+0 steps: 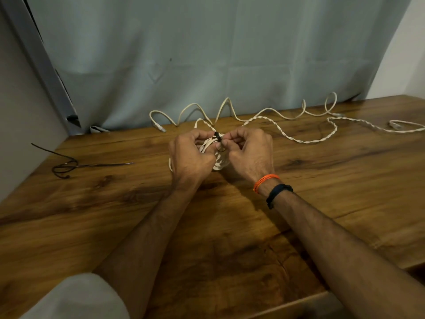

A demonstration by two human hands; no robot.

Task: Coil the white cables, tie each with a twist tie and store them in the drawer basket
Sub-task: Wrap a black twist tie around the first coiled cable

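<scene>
Pale grey-blue curtain hangs behind a brown wooden table [230,226], and the work sits at its middle, close to the back edge.

Both sets of fingers meet over the top of a coiled white cable [218,165]. The left hand [192,155] curls round the coil's left side, thumb and forefinger pinching a black twist tie [217,137] that wraps the bundle at its upper edge. The right hand [249,153] faces it from the other side, its fingertips [226,143] pinching the tie's free end just below the wrap. The tie stands roughly upright across the strands, between the two hands, about equally near each; how many turns it has is hidden by the fingers. Judging from this, the twisting is under way and the next turn calls for the left hand to steady the coil while the right rolls the ends.

Behind the hands a second, loose white cable [310,125] snakes along the curtain to the right edge, uncoiled. Well apart on the left lies a spare dark tie [66,166], bent in loops.

No drawer or basket is in view, so nothing can be said of its contents.
</scene>
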